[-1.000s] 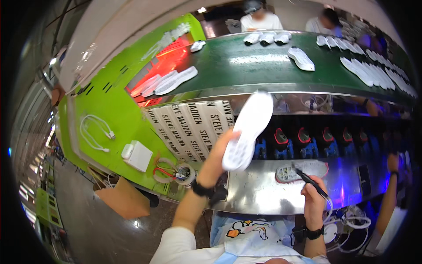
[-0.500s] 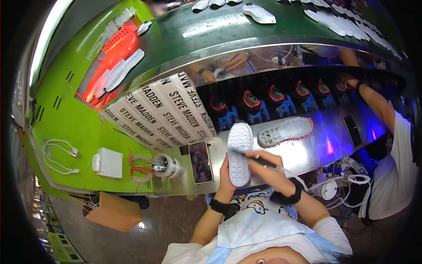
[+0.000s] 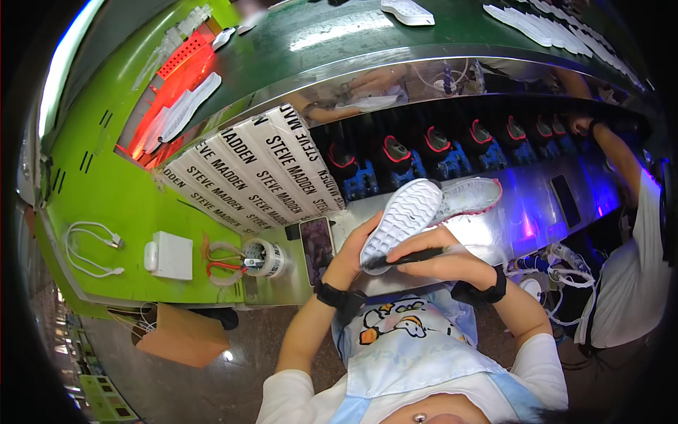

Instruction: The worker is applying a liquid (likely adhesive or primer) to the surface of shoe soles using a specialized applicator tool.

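A white shoe sole (image 3: 404, 215) with a wavy tread is tilted up over the metal bench. My left hand (image 3: 355, 247) is closed round its left edge near the lower end. In my right hand (image 3: 448, 263) is a slim black pen-like tool (image 3: 417, 256), its tip at the lower end of the sole. The tip is partly hidden by the sole and fingers. Just behind the sole lies a grey shoe piece (image 3: 472, 198) with a red edge, partly covered by it.
Dark shoes (image 3: 395, 150) on blue holders line the slot ahead. A cardboard box (image 3: 247, 166), a phone (image 3: 318, 244) and a tape roll (image 3: 264, 258) holding tools stand left. A second phone (image 3: 565, 200) lies right, near a co-worker's arm (image 3: 618, 155). White soles (image 3: 537, 32) ride the green belt.
The sole has turned clockwise and moved up and right, now overlapping the grey shoe piece. My right hand's tool has shifted from the sole's middle to its lower end.
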`<state>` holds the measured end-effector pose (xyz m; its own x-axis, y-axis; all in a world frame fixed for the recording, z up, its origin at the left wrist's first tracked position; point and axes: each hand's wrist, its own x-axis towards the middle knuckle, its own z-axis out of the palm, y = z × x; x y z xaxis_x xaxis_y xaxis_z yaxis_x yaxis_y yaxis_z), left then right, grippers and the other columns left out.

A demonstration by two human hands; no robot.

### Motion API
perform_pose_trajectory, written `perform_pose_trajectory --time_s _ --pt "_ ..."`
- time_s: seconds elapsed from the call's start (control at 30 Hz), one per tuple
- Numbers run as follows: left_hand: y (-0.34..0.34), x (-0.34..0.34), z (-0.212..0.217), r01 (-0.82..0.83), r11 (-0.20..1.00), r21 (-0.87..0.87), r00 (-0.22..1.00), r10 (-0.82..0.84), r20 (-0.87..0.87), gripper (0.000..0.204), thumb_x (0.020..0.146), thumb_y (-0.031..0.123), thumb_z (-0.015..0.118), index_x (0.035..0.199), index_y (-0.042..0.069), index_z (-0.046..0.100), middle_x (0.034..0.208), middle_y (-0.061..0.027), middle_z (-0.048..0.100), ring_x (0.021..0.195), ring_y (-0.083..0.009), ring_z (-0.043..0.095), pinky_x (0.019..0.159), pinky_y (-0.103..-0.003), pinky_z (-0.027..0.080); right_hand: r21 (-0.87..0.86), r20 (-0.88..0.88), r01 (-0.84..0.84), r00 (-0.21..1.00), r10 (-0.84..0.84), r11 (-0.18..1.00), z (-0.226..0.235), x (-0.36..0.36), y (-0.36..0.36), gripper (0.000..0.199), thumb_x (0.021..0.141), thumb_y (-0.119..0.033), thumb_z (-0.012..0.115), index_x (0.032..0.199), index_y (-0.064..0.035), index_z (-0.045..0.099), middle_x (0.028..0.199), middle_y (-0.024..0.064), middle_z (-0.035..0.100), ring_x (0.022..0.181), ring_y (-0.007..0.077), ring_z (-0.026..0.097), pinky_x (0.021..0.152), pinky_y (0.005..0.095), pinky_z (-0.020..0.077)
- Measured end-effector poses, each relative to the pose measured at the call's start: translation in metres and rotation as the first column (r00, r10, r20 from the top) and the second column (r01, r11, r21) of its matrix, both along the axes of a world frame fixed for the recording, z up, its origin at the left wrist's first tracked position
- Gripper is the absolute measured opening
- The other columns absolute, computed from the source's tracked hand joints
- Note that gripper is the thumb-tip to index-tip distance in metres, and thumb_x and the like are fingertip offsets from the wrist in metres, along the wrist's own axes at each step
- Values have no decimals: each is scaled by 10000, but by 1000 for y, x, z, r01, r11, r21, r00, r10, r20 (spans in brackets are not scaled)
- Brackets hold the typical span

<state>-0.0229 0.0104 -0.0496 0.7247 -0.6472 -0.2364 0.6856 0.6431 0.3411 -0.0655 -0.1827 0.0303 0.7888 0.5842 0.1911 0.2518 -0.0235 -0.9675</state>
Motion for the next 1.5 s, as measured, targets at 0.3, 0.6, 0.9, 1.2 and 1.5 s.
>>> perform_pose_trajectory --time_s 0.3,0.6,0.9,1.2,1.5 --pt "5 30 6 507 713 484 793 -605 61 422 960 327 512 1104 -58 610 997 -134 676 859 -182 671 704 -308 564 -318 554 -133 777 299 939 11 2 -21 187 679 -72 715 863 -100 727 870 21 677 869 217 600 757 320 485" --pt "-46 -25 -6 -216 962 -167 968 233 95 632 949 486 319 1381 35 412 1433 -198 386 1320 -349 373 1084 -473 320 -50 -143 303 941 -308 952 -9 -8 -23 257 739 -3 710 996 -14 701 976 76 687 888 130 634 819 262 487" --pt "-45 -20 -19 -283 770 -572 957 264 -118 634 898 384 460 1413 35 341 1357 -165 450 1094 -284 512 939 -425 448 11 213 266 941 -262 964 -19 -25 22 208 771 -49 681 977 -17 680 892 129 677 817 256 659 763 325 508" --pt "-36 -12 9 -281 898 -340 950 311 36 675 890 407 409 1371 -63 354 1166 -187 552 973 -292 569 889 -369 483 110 -269 260 937 -223 959 -5 -14 10 165 902 -114 583 932 -4 702 770 61 681 630 93 627 589 224 499" --pt "-26 6 25 -25 995 -100 973 47 224 622 884 350 381 1306 -105 420 1144 -238 603 907 -318 643 873 -380 521 -9 187 -109 976 108 994 10 4 -15 120 861 -52 589 876 25 680 853 87 674 643 122 648 614 257 507"
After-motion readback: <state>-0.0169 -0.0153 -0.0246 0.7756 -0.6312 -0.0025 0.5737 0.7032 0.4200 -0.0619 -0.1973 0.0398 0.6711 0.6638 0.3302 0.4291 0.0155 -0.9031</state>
